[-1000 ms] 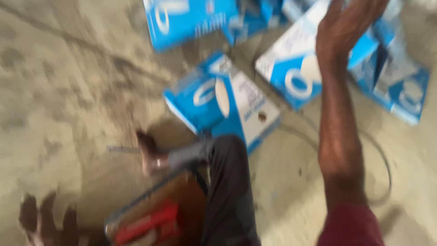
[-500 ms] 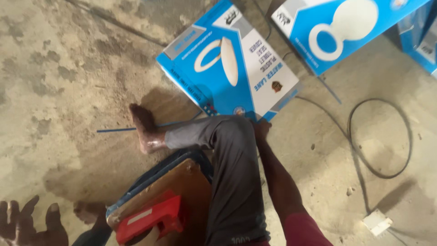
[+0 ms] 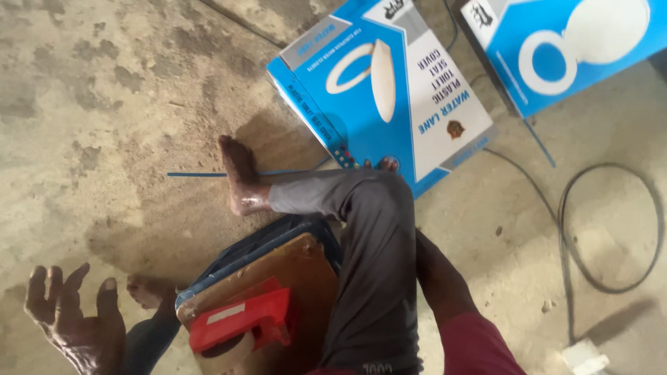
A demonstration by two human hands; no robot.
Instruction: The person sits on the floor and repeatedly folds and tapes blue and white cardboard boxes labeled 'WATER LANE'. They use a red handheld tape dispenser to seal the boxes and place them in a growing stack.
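Nearest, at the lower left of the frame, the left hand (image 3: 73,323) hung empty with fingers spread wide, beside a red tool (image 3: 243,321) lying untouched on a brown board (image 3: 295,267) at the bottom centre. Further up, the right hand (image 3: 383,165) reached past the bent knee, mostly hidden, fingertips touching the lower edge of the blue box (image 3: 389,90) on the floor at upper centre; its grip I could not tell. Apparently the box was still closed, not yet lifted or opened.
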